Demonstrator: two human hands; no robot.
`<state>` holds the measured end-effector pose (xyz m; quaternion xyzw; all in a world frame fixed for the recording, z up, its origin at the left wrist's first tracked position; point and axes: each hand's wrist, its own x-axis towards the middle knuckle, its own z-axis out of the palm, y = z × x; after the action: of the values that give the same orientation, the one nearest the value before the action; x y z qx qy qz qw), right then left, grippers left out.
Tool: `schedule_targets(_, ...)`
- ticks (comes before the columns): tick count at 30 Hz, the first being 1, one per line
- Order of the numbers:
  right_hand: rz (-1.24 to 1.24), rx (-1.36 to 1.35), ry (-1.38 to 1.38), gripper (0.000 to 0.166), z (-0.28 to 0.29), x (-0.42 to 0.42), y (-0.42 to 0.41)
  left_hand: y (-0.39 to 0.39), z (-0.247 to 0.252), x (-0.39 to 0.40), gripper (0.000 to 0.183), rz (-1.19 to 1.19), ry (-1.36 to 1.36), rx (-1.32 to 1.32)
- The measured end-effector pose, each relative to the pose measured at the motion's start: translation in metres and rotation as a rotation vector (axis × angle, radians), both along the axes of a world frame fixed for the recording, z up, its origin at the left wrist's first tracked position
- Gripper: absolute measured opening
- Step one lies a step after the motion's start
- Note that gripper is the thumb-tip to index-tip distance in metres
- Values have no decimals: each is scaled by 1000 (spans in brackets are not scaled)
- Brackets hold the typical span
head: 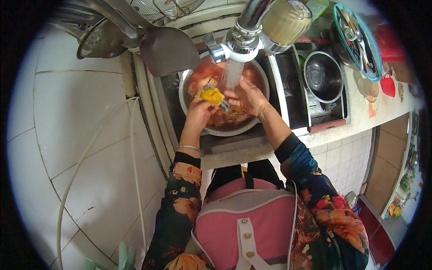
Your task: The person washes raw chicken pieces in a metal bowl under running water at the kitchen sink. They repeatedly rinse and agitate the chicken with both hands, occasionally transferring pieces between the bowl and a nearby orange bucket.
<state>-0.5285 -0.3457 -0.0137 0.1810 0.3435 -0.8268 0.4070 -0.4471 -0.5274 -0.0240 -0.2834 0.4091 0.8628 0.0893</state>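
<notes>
In my left hand [199, 114] is a glossy yellow piece of food [212, 96], pinched over a wide metal basin [182, 91]. Its exact kind I cannot tell. Reddish water [209, 69] fills the basin, with pale and brownish pieces that look like raw meat [233, 116] in it. My right hand [250, 98] is beside the yellow piece with its fingers apart and nothing in them. A spray of water [233, 72] falls from the faucet [241, 44] close to its fingertips.
A dark spatula [168, 50] and a ladle [101, 40] hang low at the upper left. A filter canister [287, 22] juts from the faucet. To the right, a steel bowl [323, 77] stands in the second sink, and a blue basket [379, 67] of utensils sits on the counter [357, 111].
</notes>
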Motion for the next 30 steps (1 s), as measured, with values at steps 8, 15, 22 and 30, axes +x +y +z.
schedule_targets(8,401,599,643,34,-29,12,-14,19,-2,-6,13,-215,-11,-610)
schedule_targets(15,357,603,589,44,-13,15,-17,21,1,-9,13,-45,287,-1019)
schedule_targets(22,145,16,-90,33,-24,14,-14,32,26,8,14,-207,628,-1513)
schedule_targets(30,263,181,210,24,-18,14,-8,35,26,2,27,79,120,-536)
